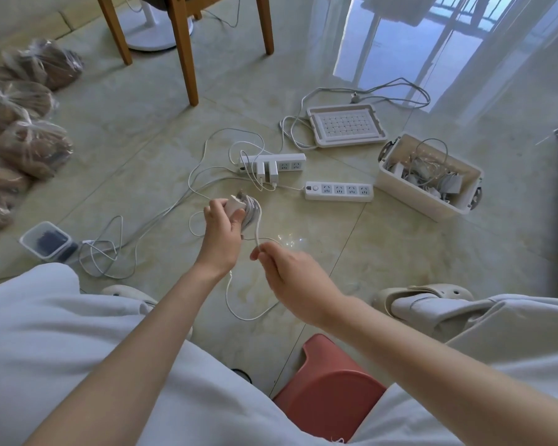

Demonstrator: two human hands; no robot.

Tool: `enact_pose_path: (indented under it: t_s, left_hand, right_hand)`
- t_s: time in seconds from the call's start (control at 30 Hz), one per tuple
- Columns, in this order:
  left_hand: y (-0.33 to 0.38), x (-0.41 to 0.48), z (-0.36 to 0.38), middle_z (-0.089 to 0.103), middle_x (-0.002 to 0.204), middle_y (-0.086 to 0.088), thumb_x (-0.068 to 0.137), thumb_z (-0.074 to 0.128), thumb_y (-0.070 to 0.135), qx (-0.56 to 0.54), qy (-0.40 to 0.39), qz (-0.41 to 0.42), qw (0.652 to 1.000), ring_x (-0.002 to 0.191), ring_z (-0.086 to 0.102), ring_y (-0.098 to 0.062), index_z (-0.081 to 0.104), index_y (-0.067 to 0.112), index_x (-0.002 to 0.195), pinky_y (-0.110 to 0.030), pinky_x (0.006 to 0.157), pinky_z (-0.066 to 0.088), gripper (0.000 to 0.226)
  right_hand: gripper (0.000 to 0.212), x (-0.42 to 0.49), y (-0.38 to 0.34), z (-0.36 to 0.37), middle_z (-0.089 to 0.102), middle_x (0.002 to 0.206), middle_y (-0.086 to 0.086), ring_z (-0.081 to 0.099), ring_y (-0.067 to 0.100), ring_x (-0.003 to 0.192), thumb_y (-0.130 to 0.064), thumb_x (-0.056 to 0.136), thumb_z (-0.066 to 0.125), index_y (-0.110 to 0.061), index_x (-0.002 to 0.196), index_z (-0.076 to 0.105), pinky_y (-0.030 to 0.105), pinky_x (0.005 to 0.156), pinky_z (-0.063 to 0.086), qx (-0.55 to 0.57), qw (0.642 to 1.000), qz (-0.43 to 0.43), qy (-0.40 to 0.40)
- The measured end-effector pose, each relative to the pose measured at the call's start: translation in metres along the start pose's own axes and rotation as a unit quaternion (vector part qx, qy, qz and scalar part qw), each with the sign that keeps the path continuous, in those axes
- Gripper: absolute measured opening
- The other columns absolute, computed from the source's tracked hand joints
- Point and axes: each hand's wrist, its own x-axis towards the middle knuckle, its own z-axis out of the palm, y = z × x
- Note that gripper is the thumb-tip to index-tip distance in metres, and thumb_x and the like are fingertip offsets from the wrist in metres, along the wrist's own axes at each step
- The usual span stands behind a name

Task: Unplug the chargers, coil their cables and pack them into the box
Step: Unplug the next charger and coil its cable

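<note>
Firmly grips charger [233, 204] in left hand [222, 228], pinches its trailing cable [257, 228] in right hand [292, 273], just below, hands apart.

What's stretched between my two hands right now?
In the head view, a white cable runs from the charger gripped by the left hand down to the right hand, which pinches it.

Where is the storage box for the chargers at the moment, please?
In the head view, the open box sits on the floor at the right, just right of the nearer power strip; its lid lies beyond it.
</note>
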Motion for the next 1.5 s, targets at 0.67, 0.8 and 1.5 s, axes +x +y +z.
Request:
enact_pose_path:
  t_s: [0.67,0.8,1.5]
  left_hand:
    - [0.045,-0.010,-0.017,0.053,0.057,-0.006,0.096,0.033,0.019,-0.449,-0.211,-0.225,0.838,0.043,0.045,-0.016,0.063,0.007,0.079,-0.018,0.039,0.032,0.036]
    - [0.038,-0.011,-0.025,0.049,0.052,-0.003,0.101,0.033,0.025,-0.196,-0.297,-0.143,0.923,0.036,0.042,-0.012,0.052,0.012,0.076,-0.017,0.036,0.025,0.033]
    - [-0.014,0.001,0.000,0.044,0.117,-0.019,0.101,0.038,0.030,-0.017,-0.097,-0.131,0.986,0.072,0.056,-0.026,0.034,0.010,0.108,-0.026,0.052,0.050,0.022]
  right_hand:
    - [0.036,0.000,0.056,-0.003,0.050,0.065,-0.007,0.049,0.018,0.066,-0.039,0.100,0.030,-0.022,0.084,0.058,0.032,0.066,0.040,-0.082,0.988,0.034,-0.126]
    - [0.035,0.009,0.063,-0.015,0.051,0.064,-0.008,0.050,0.016,0.066,-0.040,0.098,0.038,-0.019,0.082,0.061,0.028,0.061,0.034,-0.120,0.977,0.078,-0.157]
    - [0.029,0.008,0.017,-0.006,0.042,0.054,-0.016,0.041,0.004,0.046,-0.023,0.099,0.038,-0.021,0.115,0.063,0.018,0.048,0.030,-0.009,0.999,0.043,-0.024]
